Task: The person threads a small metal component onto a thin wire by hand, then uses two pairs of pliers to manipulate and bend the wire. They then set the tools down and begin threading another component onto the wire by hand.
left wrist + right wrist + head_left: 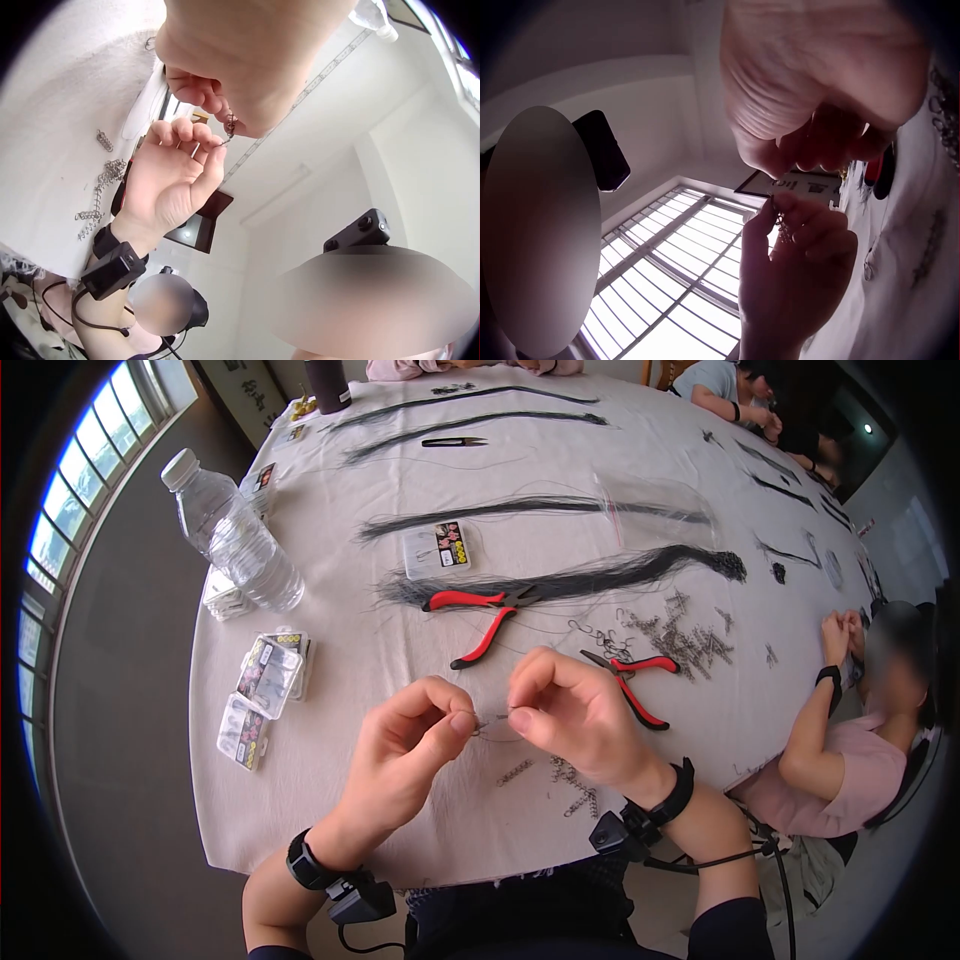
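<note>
My left hand pinches a small dark metal coil between thumb and index finger. Facing it close by, my right hand pinches the end of a thin dark strand that runs to the coil. Both hands are held over the near part of the table. Below and between them lie several small metal springs, with one separate spring to their left. Red-handled pliers lie just beyond my right hand, and a second pair of pliers lies farther up the cloth.
Bundles of black line stretch across the cloth-covered table. Metal springs form a pile at right. Clear plastic boxes and a water bottle stand at left. Snips lie farther back. Other people sit around the table.
</note>
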A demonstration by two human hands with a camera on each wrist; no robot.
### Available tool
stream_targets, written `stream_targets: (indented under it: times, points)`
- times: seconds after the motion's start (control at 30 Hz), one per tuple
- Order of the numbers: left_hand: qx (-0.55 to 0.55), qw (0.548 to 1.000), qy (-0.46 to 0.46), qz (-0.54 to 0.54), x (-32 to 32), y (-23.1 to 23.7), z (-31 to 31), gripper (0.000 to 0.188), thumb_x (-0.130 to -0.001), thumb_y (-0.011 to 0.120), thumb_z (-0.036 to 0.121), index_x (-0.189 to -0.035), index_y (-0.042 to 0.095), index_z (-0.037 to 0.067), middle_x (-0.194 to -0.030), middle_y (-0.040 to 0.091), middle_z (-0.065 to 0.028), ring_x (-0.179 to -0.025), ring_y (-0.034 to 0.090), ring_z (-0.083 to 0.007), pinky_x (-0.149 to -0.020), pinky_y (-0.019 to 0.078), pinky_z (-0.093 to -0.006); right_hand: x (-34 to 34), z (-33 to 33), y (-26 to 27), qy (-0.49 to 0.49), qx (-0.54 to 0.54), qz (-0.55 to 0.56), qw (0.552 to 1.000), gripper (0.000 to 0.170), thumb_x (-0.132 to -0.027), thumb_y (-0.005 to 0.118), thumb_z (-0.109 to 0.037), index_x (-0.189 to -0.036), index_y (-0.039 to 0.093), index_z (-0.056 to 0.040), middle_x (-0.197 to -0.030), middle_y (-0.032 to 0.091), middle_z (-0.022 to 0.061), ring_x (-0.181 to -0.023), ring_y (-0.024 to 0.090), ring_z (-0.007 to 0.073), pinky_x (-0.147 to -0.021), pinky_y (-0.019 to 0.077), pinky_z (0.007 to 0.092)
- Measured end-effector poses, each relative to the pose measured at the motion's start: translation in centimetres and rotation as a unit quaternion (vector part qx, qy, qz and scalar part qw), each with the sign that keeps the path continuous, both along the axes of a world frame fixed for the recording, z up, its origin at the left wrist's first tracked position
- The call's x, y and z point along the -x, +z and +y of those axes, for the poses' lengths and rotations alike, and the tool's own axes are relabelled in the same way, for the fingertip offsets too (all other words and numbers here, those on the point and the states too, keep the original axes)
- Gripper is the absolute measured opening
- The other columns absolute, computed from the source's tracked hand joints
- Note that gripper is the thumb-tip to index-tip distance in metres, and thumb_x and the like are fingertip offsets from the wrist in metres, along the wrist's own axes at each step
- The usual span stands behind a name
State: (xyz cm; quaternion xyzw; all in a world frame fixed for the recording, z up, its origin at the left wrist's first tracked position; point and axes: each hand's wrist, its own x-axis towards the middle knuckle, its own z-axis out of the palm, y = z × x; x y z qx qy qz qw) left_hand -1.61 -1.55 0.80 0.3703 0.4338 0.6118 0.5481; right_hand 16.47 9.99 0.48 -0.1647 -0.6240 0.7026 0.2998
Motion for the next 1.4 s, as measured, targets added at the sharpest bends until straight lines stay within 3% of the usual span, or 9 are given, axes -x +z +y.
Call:
stream_targets:
  times: [0.13,0.23,0.3,0.4,0.57,0.73,0.9,1.4]
  points:
    - [0.01,1.0,0.011,-0.008,-0.2,0.0,0.0,0.011,-0.102,0.062,0.014,-0.098,0.061,0.003,-0.09,0.056,0.0048,-0.078,0.046,-0.0027,-0.068,0.0379,-0.0208,0.2,-0.2,0.0,-0.024,-0.032,0.003,0.999,0.009,-0.088,0.07,-0.001,-0.094,0.064,-0.0032,-0.093,0.061,-0.0003,-0.085,0.057,0.0073,-0.075,0.0462,0.0231]
    - [0.012,1.0,0.011,-0.015,-0.1,0.0,-0.1,0.011,-0.101,0.062,0.013,-0.098,0.061,0.003,-0.089,0.057,0.0048,-0.079,0.047,-0.0029,-0.07,0.0391,-0.0208,0.0,0.0,0.1,-0.045,-0.113,0.011,0.992,0.014,-0.083,0.072,0.002,-0.093,0.064,-0.0032,-0.092,0.061,0.0021,-0.083,0.058,0.0113,-0.075,0.0473,0.0251]
    - [0.01,1.0,0.027,-0.002,-0.3,0.2,-0.1,0.009,-0.1,0.062,0.012,-0.098,0.061,0.003,-0.089,0.057,0.0047,-0.078,0.048,-0.0031,-0.07,0.0399,-0.0209,-0.1,0.2,0.5,-0.07,-0.272,-0.001,0.96,0.016,-0.079,0.074,0.003,-0.09,0.065,-0.0045,-0.094,0.064,0.0055,-0.084,0.062,0.0168,-0.075,0.0502,0.0284]
    - [0.0,0.998,0.044,0.051,-0.4,0.8,-0.2,0.006,-0.098,0.064,0.008,-0.097,0.06,0.003,-0.089,0.059,0.0039,-0.077,0.05,-0.0038,-0.07,0.0416,-0.0215,-0.1,0.0,1.2,-0.07,-0.32,0.017,0.945,0.017,-0.077,0.074,0.004,-0.088,0.065,-0.0049,-0.101,0.067,0.0092,-0.088,0.067,0.0211,-0.079,0.0534,0.0311]
    - [-0.062,0.982,0.079,0.16,-0.7,0.6,-0.2,0.008,-0.09,0.068,-0.001,-0.093,0.061,0.002,-0.088,0.06,0.0013,-0.074,0.051,-0.0053,-0.066,0.0428,-0.0225,0.1,-0.8,1.0,-0.036,-0.243,0.024,0.969,0.015,-0.079,0.074,0.003,-0.088,0.065,-0.004,-0.105,0.07,0.0117,-0.094,0.07,0.0224,-0.083,0.0551,0.0328]
    - [-0.129,0.937,0.124,0.299,-0.8,0.7,0.1,0.009,-0.081,0.072,-0.004,-0.085,0.064,0.0,-0.083,0.059,-0.0032,-0.069,0.054,-0.0094,-0.063,0.0444,-0.0244,0.1,-1.2,1.1,-0.034,-0.18,0.017,0.983,0.012,-0.083,0.072,0.005,-0.09,0.065,-0.0017,-0.104,0.071,0.012,-0.095,0.07,0.0193,-0.085,0.0557,0.0326]
    - [-0.149,0.922,0.131,0.332,-1.0,0.5,0.1,0.01,-0.08,0.073,-0.004,-0.086,0.066,0.001,-0.083,0.06,-0.0045,-0.068,0.055,-0.011,-0.061,0.0453,-0.0256,-0.2,-1.4,0.9,-0.03,-0.082,0.021,0.996,0.011,-0.087,0.068,0.007,-0.096,0.064,0.0021,-0.104,0.071,0.013,-0.096,0.068,0.0146,-0.089,0.0559,0.0296]
    - [-0.161,0.919,0.13,0.335,-1.1,0.4,0.2,0.01,-0.083,0.072,-0.004,-0.092,0.07,0.001,-0.086,0.061,-0.0058,-0.07,0.057,-0.0123,-0.062,0.0466,-0.0266,0.4,-1.3,0.2,-0.085,-0.236,0.041,0.967,0.016,-0.081,0.075,0.005,-0.092,0.067,-0.0023,-0.102,0.073,0.0121,-0.091,0.073,0.0208,-0.078,0.0583,0.0313]
